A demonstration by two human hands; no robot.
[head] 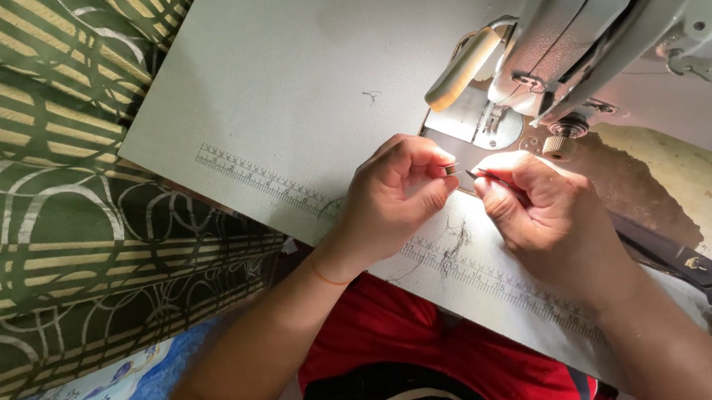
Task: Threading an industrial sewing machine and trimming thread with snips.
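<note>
My left hand (pixel 396 191) is curled, pinching a small metal piece (pixel 450 168) between thumb and forefinger. My right hand (pixel 546 214) faces it, fingers closed on a thin metal tool (pixel 478 176) whose tip meets the small piece. Both hands hover over the pale grey sewing table (pixel 299 73), just in front of the sewing machine's needle plate (pixel 478 126). The white machine head (pixel 579 48) hangs above them. Loose dark threads (pixel 455 240) lie on the table under my hands.
A printed ruler strip (pixel 262 181) runs along the table's near edge. Green patterned fabric (pixel 29 160) fills the left side. A cream-coloured lever (pixel 464 67) sticks out from the machine. A dark tool (pixel 672 257) lies at the right. Red cloth (pixel 438 338) covers my lap.
</note>
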